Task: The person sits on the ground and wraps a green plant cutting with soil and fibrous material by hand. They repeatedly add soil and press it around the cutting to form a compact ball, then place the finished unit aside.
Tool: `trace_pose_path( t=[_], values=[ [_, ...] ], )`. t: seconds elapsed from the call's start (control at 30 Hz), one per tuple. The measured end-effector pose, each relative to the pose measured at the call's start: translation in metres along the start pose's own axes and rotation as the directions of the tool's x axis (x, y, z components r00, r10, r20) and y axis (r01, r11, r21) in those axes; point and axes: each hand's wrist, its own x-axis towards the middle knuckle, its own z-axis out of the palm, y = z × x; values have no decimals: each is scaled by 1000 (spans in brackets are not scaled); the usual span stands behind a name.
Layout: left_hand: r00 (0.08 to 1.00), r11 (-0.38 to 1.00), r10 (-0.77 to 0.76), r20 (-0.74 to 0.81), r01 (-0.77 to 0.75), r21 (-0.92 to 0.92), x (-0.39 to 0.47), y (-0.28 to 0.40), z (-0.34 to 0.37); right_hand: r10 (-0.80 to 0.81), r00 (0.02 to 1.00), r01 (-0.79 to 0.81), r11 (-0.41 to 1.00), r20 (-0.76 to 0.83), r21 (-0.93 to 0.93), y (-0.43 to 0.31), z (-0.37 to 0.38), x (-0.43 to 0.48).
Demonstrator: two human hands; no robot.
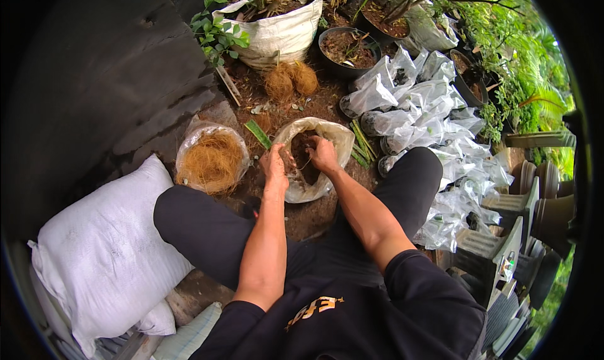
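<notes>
An open bag of translucent plastic (337, 130) with dark soil (306, 157) inside stands before me, between my knees. My left hand (275, 162) is at its left rim and holds a flat green leaf cutting (258, 133) that points up and left. Over the soil, my right hand (323, 155) reaches into the bag with bent fingers; whether it grips any soil cannot be told. More green leaf cuttings (362, 143) lie on the ground to the right of the bag. Brown coir fibre (211, 159) fills a second plastic bag to the left.
Many small clear plastic-covered plant bags (415, 105) crowd the right side. Fibre balls (279, 82), a white sack planter (278, 37) and a black pot of soil (348, 51) stand beyond. A full white woven sack (113, 247) lies at the left. Stacked pots (554, 218) are far right.
</notes>
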Motion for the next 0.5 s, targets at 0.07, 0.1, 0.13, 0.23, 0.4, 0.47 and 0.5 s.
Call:
trace_pose_path(
  t=[0.07, 0.1, 0.13, 0.23, 0.4, 0.47, 0.5],
  values=[
    [1000, 1000, 7, 13, -8, 18, 3, -2, 6, 8, 1000, -11, 984, -18, -178, -2, -5, 1],
    [1000, 1000, 10, 10, -10, 25, 4, -2, 7, 2, 991, 38, 955, 133, -295, -4, -3, -2],
    [1000, 1000, 0, 28, -1, 26, 5, -3, 8, 14, 959, 103, 912, 282, -396, -6, 3, -8],
    [998, 999, -31, 51, 30, 25, 6, -5, 7, 97, 831, 222, 844, 547, -488, -2, 26, -37],
    [995, 999, -49, 91, 50, -4, -3, -13, 5, 64, 820, 317, 776, 568, -545, 16, 30, -59],
    [989, 998, -47, 141, 52, -36, -7, -19, 5, 88, 872, 200, 834, 482, -515, 17, 22, -56],
    [989, 999, -43, 144, 45, -15, -8, -22, 4, 114, 890, 149, 843, 442, -517, 14, 17, -53]
  ],
)
